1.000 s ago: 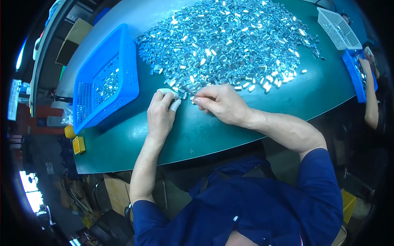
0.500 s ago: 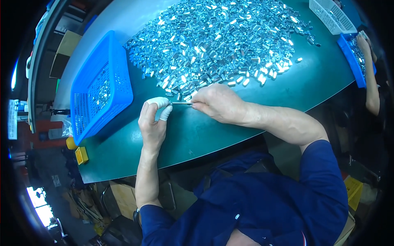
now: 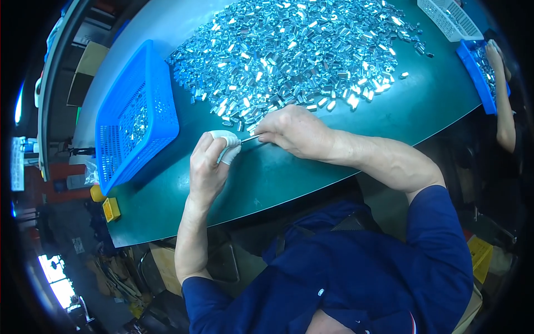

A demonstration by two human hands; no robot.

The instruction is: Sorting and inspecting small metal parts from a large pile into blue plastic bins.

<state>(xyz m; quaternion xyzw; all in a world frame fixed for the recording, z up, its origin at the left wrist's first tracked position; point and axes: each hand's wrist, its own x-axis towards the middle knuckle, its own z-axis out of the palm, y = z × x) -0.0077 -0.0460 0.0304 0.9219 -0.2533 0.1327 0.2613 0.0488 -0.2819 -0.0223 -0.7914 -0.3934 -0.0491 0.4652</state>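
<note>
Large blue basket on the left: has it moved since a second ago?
No: the basket keeps the same place relative to the small yellow box; only the camera's view has shifted slightly.

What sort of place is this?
Probably a metal-parts workshop or factory: a heap of shiny metal pieces lies on the green table, a blue basket holds more, and another person's hand is at a second blue container.
</note>
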